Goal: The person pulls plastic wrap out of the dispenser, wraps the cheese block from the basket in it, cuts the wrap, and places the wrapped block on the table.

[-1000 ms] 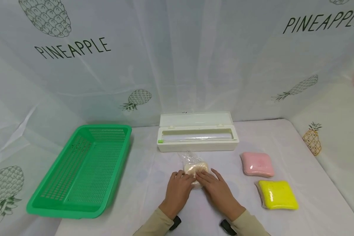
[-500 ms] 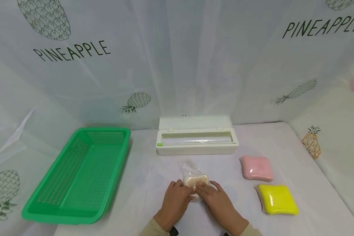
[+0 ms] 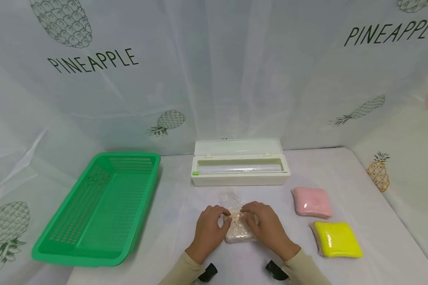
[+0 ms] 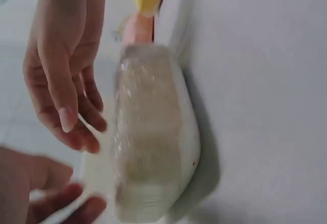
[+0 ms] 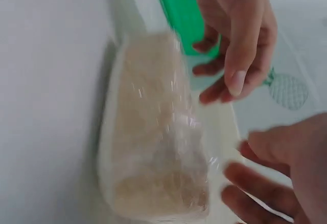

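A cream-coloured soft block wrapped in clear plastic film lies on the table before me, with loose film at its far end. My left hand hovers at its left, fingers bent and thumb apart from them. On the other side is my right hand, held in a similar loose curve. In the left wrist view, the wrapped block shows a gap between it and the right fingers. The right wrist view also shows the wrapped block with both hands beside and above it, neither gripping it.
Behind the hands stands a white cling film dispenser with its lid up and a roll inside. A green plastic basket is at left. To the right lie a pink wrapped block and a yellow wrapped block. A pineapple-print curtain surrounds the table.
Both hands have come off the top of the wrapped block, where their fingers were pressing, and moved apart to its sides. More of the block's near part shows.
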{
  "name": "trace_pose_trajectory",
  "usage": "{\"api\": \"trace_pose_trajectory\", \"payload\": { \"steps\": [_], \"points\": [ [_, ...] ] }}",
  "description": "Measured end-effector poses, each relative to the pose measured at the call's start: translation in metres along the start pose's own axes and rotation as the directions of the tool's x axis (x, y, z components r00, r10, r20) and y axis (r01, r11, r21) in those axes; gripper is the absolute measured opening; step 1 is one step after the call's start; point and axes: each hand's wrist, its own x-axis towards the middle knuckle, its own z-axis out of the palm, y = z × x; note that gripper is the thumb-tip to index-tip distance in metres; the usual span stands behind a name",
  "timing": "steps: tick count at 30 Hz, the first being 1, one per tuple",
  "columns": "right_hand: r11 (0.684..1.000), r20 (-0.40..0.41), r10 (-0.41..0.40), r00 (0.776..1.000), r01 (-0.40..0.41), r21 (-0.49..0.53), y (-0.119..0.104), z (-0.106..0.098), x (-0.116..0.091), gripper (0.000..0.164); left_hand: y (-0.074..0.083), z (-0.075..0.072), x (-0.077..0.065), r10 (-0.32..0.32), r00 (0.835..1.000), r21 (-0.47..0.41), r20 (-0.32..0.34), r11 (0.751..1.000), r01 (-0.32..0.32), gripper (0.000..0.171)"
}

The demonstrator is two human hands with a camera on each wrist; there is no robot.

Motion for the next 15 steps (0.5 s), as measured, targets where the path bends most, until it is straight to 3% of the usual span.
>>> {"api": "trace_pose_trajectory", "payload": {
  "steps": [3, 6, 10, 15],
  "points": [
    [0.993, -0.005, 0.115, 0.993, -0.115, -0.004, 0.009, 0.004, 0.017, 0.025, -0.006, 0.005, 0.010, -0.116, 0.992, 0.003, -0.039, 0.993, 0.117, 0.016],
    [0.975, 0.066, 0.224, 0.972, -0.224, -0.013, 0.017, 0.011, 0.032, 0.033, -0.010, 0.010, 0.018, -0.188, 0.982, 0.036, -0.026, 0.981, 0.189, 0.023],
    [0.941, 0.186, 0.334, 0.924, -0.337, -0.015, 0.023, 0.020, 0.049, 0.043, -0.013, 0.014, 0.024, -0.234, 0.972, 0.061, 0.020, 0.971, 0.233, 0.028],
    [0.914, 0.278, 0.387, 0.879, -0.406, 0.014, 0.027, 0.026, 0.063, 0.041, -0.015, 0.016, 0.028, -0.249, 0.968, 0.070, 0.023, 0.966, 0.247, 0.034]
  ]
}}
